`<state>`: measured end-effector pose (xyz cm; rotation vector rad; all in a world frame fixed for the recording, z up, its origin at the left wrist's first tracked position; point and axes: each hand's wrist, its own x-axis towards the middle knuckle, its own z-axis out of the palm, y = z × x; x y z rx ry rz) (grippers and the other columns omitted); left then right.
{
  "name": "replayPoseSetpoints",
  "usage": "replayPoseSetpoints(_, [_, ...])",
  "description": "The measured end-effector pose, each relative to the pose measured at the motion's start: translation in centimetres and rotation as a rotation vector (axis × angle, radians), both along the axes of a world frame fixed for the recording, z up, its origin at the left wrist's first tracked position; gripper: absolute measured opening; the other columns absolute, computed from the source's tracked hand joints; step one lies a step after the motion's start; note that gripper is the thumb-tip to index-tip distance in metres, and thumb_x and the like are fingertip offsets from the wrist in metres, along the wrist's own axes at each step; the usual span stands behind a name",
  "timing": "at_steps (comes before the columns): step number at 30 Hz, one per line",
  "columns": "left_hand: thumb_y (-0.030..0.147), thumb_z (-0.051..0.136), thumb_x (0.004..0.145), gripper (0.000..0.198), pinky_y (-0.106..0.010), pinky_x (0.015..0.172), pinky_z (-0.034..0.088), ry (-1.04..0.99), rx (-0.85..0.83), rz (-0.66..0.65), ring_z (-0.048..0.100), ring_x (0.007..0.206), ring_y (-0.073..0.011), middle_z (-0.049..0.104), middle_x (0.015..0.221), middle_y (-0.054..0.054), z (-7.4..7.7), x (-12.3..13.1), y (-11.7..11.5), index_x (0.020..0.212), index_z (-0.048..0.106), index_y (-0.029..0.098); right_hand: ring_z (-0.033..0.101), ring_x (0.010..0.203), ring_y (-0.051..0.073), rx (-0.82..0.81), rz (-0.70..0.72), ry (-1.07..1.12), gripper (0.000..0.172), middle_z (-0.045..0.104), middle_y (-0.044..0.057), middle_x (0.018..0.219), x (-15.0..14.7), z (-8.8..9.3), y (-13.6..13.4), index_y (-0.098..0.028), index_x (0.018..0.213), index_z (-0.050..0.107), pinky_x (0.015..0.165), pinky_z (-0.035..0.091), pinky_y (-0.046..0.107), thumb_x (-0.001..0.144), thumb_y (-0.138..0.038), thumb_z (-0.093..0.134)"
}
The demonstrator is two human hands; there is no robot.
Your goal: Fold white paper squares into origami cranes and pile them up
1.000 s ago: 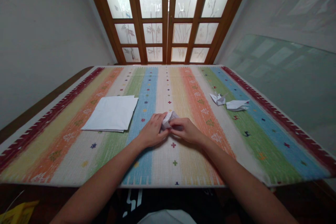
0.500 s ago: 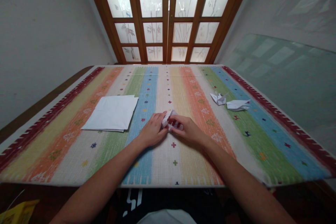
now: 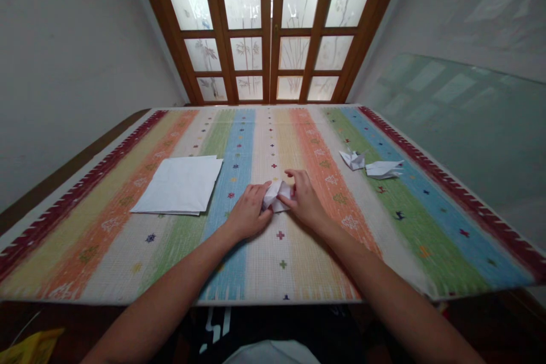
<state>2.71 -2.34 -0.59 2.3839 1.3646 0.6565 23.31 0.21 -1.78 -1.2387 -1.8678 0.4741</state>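
Note:
A small piece of folded white paper (image 3: pixel 277 192) is between my two hands at the middle of the table. My left hand (image 3: pixel 251 210) pinches its left side, fingers behind and thumb in front. On the other side, my right hand (image 3: pixel 307 202) has its thumb pressed on the paper's front and its index finger lifted off above. The remaining right fingertips are partly hidden behind the paper. Folds stand up along the top of the piece; its exact shape is hard to make out.
A stack of white paper sheets (image 3: pixel 177 185) lies to the left. Two folded paper cranes, one with raised wings (image 3: pixel 353 160) and a flatter one (image 3: pixel 384 169), sit at the right. A striped cloth (image 3: pixel 315 273) covers the table. Wooden glass-paned doors (image 3: pixel 271 28) stand beyond.
My right index finger has lifted from the paper and my right hand has opened somewhat, leaving its thumb on the front. More of the folded paper shows. My left hand keeps its hold.

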Motion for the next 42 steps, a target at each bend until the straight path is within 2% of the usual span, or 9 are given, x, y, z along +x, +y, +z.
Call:
replayPoseSetpoints(5, [0.018,0.056,0.089,0.062,-0.054,0.121,0.042,0.005,-0.008,-0.037,0.052,0.133,-0.0315,0.062,0.143,-0.017,0.4,0.1,-0.2,0.15,0.049,0.014,0.062,0.069,0.017,0.011,0.03,0.032,0.015,0.071,0.005,0.094,0.1,0.2,0.4,-0.02,0.103,0.072,0.072,0.053,0.031,0.089,-0.015,0.071])
replayPoseSetpoints(9, [0.017,0.055,0.088,0.061,-0.054,0.12,0.042,0.001,-0.002,-0.077,0.052,0.133,-0.0311,0.061,0.143,-0.016,0.5,0.2,-0.4,0.149,0.05,0.014,0.062,0.07,0.017,0.017,0.004,0.003,0.03,0.072,0.003,0.093,0.1,0.8,0.0,-0.02,0.114,0.072,0.073,0.05,0.03,0.086,-0.011,0.071])
replayPoseSetpoints(13, [0.017,0.053,0.088,0.06,-0.053,0.121,0.042,0.0,0.009,-0.091,0.052,0.133,-0.0306,0.062,0.143,-0.015,0.6,0.2,-0.5,0.148,0.051,0.014,0.063,0.081,0.018,0.068,0.004,-0.087,0.017,0.067,0.002,0.093,0.0,1.2,-0.4,-0.022,0.092,0.072,0.075,0.047,0.028,0.084,-0.007,0.071])
replayPoseSetpoints(17, [0.015,0.052,0.088,0.06,-0.053,0.122,0.042,0.0,0.011,-0.091,0.051,0.134,-0.0311,0.061,0.143,-0.016,0.5,0.2,-0.5,0.148,0.051,0.013,0.06,0.082,0.018,0.104,-0.012,-0.118,0.018,0.064,0.003,0.095,-0.1,1.3,-0.4,-0.021,0.081,0.066,0.074,0.044,0.028,0.08,-0.004,0.071])
replayPoseSetpoints(20, [0.014,0.05,0.088,0.06,-0.055,0.122,0.042,-0.007,0.012,-0.093,0.051,0.135,-0.0316,0.06,0.143,-0.017,0.3,0.3,-0.5,0.149,0.05,0.014,0.057,0.078,0.018,0.094,0.007,-0.11,0.02,0.062,0.001,0.084,-0.3,1.2,-0.2,-0.021,0.077,0.059,0.073,0.041,0.028,0.079,-0.003,0.066])
replayPoseSetpoints(27, [0.013,0.047,0.09,0.06,-0.054,0.121,0.043,-0.014,0.019,-0.091,0.051,0.133,-0.031,0.06,0.142,-0.017,-0.1,0.5,-0.6,0.15,0.048,0.014,0.048,0.071,0.017,0.058,-0.014,-0.175,0.024,0.055,-0.001,0.074,-0.8,1.3,-0.5,-0.023,0.074,0.045,0.067,0.032,0.027,0.08,-0.007,0.061])
replayPoseSetpoints(32, [0.011,0.044,0.091,0.05,-0.053,0.116,0.047,-0.04,0.036,-0.05,0.055,0.125,-0.0305,0.064,0.13,-0.016,-0.1,0.6,-0.6,0.14,0.053,0.015,0.045,0.064,0.014,-0.031,0.045,-0.202,0.025,0.051,-0.005,0.07,-1.0,1.4,-0.9,-0.024,0.079,0.045,0.063,0.028,0.026,0.084,-0.014,0.068])
replayPoseSetpoints(38, [0.012,0.044,0.091,0.043,-0.053,0.11,0.05,-0.079,0.051,-0.006,0.059,0.116,-0.0302,0.067,0.122,-0.014,-0.2,0.5,-0.2,0.131,0.057,0.016,0.052,0.064,0.014,-0.051,0.225,-0.114,0.019,0.059,-0.004,0.074,-0.4,2.0,-1.2,-0.023,0.087,0.053,0.064,0.036,0.025,0.088,-0.026,0.072])
replayPoseSetpoints(42, [0.013,0.044,0.093,0.046,-0.054,0.115,0.046,-0.087,0.035,-0.021,0.057,0.125,-0.0302,0.066,0.132,-0.016,-0.3,0.2,-0.1,0.138,0.055,0.015,0.061,0.071,0.015,-0.086,0.345,-0.089,0.015,0.069,-0.001,0.083,0.6,2.6,-1.2,-0.022,0.101,0.061,0.069,0.043,0.027,0.091,-0.029,0.071])
